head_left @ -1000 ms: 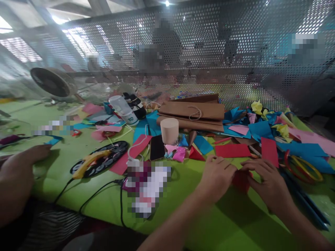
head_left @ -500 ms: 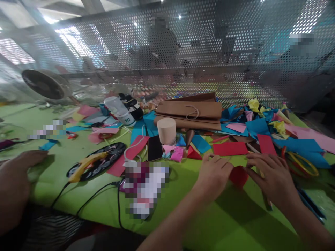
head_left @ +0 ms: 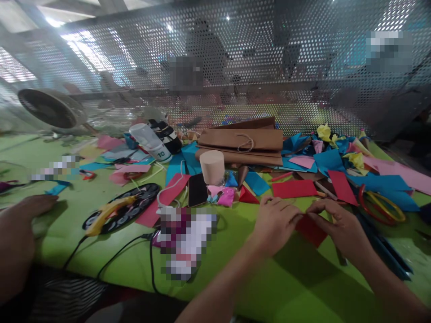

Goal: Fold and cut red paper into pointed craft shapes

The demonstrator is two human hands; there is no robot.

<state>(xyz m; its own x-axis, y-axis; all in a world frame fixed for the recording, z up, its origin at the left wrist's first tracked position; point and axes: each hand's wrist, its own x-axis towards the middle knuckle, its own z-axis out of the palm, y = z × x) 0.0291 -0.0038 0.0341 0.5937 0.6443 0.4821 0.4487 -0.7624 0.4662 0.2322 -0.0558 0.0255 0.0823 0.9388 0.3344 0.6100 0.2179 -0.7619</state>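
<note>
A small piece of red paper [head_left: 312,229] hangs between my two hands over the green tabletop. My left hand [head_left: 276,224] pinches its upper left edge with bent fingers. On the other side, the thumb and fingertips of my right hand [head_left: 340,224] pinch the top edge, close to the left fingertips. A thin stick-like tool [head_left: 340,256] pokes out below my right palm; its kind is hidden. Just beyond the hands lie a flat red paper strip [head_left: 294,189] and a second red piece [head_left: 342,186].
Yellow and red scissors [head_left: 384,207] lie right. A beige cylinder [head_left: 213,167], a phone [head_left: 198,190], and brown paper [head_left: 249,140] stand or lie ahead. A yellow glue gun [head_left: 107,214] rests on a black tray. Another person's hand [head_left: 23,224] is far left.
My right hand has moved left, bringing its fingertips near my left ones. The red paper, curved before, now looks flatter and hangs tilted down to the right. The view has shifted slightly.
</note>
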